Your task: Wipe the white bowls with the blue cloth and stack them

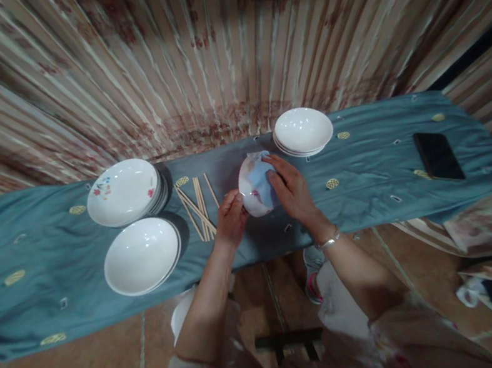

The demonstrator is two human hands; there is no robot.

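My left hand (231,217) pinches the left rim of a small white bowl (249,199) with a reddish mark, held above the middle of the table. Against the bowl's right side lies a light blue cloth (262,182), and my right hand (292,188) grips it there with bent fingers. Left of the bowl, several wooden chopsticks (202,211) lie loosely, some crossing. A stack of white bowls (304,129) stands behind my right hand.
At the left are a stack of flower-patterned plates (127,195) and, nearer me, stacked white deep dishes (142,257). A black flat object (438,156), perhaps a phone, lies at the right on the teal tablecloth (370,187). A pleated curtain (221,42) hangs behind.
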